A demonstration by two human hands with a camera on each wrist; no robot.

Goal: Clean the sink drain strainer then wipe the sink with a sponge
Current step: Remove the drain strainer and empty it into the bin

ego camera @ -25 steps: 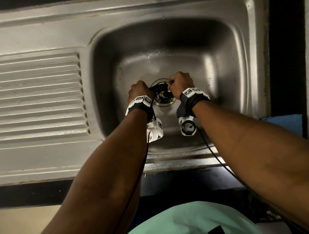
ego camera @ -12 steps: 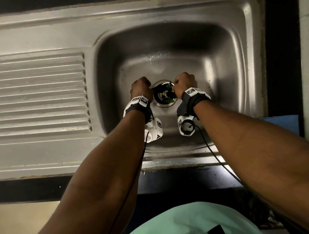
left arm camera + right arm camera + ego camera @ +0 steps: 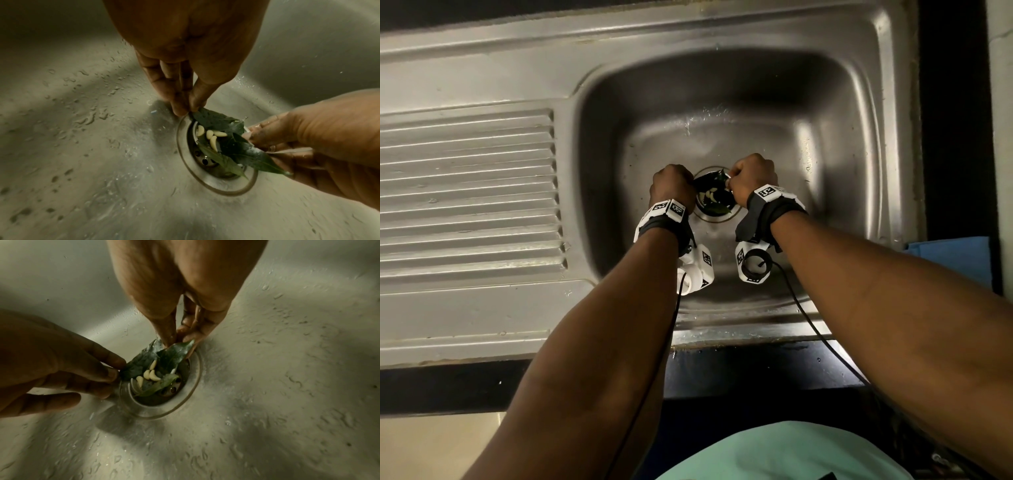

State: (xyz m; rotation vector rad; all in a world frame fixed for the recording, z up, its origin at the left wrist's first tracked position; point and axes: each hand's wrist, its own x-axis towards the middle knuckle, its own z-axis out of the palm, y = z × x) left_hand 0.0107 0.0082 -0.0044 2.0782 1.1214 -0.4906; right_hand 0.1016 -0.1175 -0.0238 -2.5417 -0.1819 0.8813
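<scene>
Left hand (image 3: 185,68): pinched the strainer (image 3: 202,160) rim, to lift it.
Right hand (image 3: 185,301): pinched the opposite rim, keeping the leaves (image 3: 218,121) inside.

Ribbed drainboard (image 3: 469,192) left, blue cloth (image 3: 955,260) right

My left hand (image 3: 185,53) above the drain strainer (image 3: 207,160), fingertips (image 3: 180,107) pinching a dark green leaf (image 3: 211,119) at its rim, my right hand (image 3: 320,139) touching leaves opposite, pale seeds (image 3: 211,138) inside, wet steel sink (image 3: 82,146) beaded with droplets
</scene>
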